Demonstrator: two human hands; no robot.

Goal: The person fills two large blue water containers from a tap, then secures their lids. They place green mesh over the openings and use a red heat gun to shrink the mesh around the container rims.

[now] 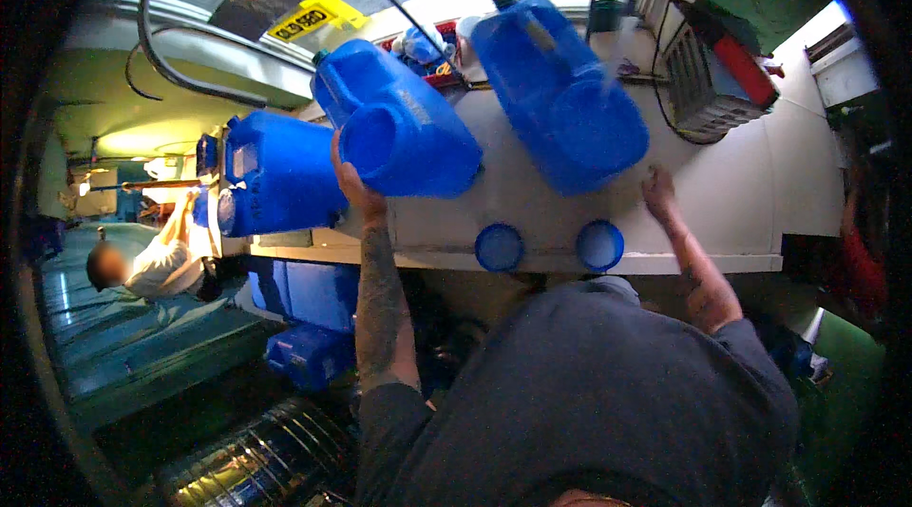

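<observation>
My left hand point(360, 190) grips the rim of the wide round mouth of a blue plastic jerrycan point(434, 129), which sits at a slant on the pale worktop point(434, 222). To its right leans a second blue jerrycan point(534, 72), also with a wide round opening and a dark capped spout. My right hand point(659, 190) hovers over the worktop just beside this second container, apart from it; its finger pose is too small to read. Near the front edge lie two round blue screw lids, a left one point(499, 247) and a right one point(600, 246).
Another blue jerrycan point(285, 175) stands at the left, with more blue containers point(306, 293) below the worktop. A dark hose point(146, 29) loops at upper left. A slatted crate point(712, 83) sits at right. A person point(160, 265) works at far left.
</observation>
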